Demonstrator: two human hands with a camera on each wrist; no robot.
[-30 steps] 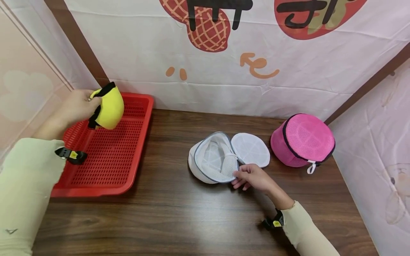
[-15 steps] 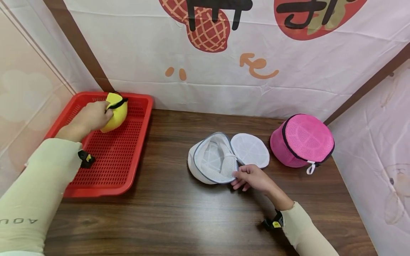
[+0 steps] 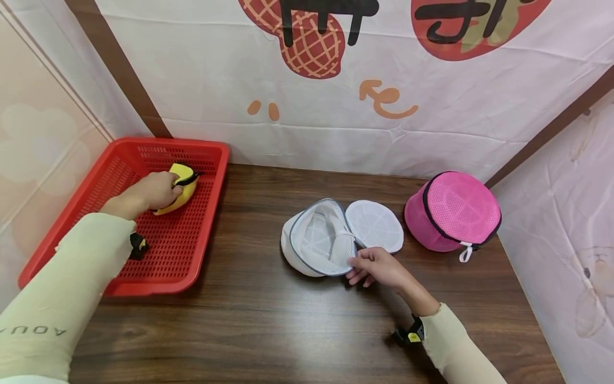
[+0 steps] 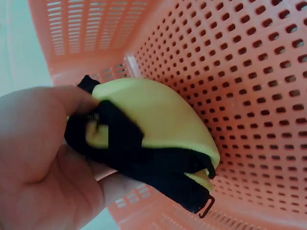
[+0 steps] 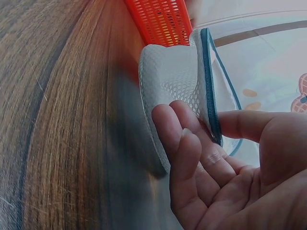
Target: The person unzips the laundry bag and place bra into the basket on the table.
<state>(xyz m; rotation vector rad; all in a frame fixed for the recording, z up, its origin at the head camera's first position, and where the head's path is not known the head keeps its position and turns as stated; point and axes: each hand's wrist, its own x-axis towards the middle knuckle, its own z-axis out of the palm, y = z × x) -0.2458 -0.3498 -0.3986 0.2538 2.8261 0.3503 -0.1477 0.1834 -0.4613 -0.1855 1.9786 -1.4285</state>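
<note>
In the red plastic basket on the left, my left hand grips a folded yellow bra. The left wrist view shows thumb and fingers closed on its black band, with a small metal hook at one end and the yellow cup beyond. At mid-table my right hand pinches the blue-edged rim of a white mesh laundry bag. Its round lid lies folded back to the right. Up close, the thumb and fingers hold the rim from both sides.
A pink mesh laundry bag with a black zip and its lid on stands at the right. Printed cloth walls off the back and sides of the brown wooden table.
My left hand has carried the bra right and down, from above the basket's back left into the basket. The right hand and the white bag stay where they were.
</note>
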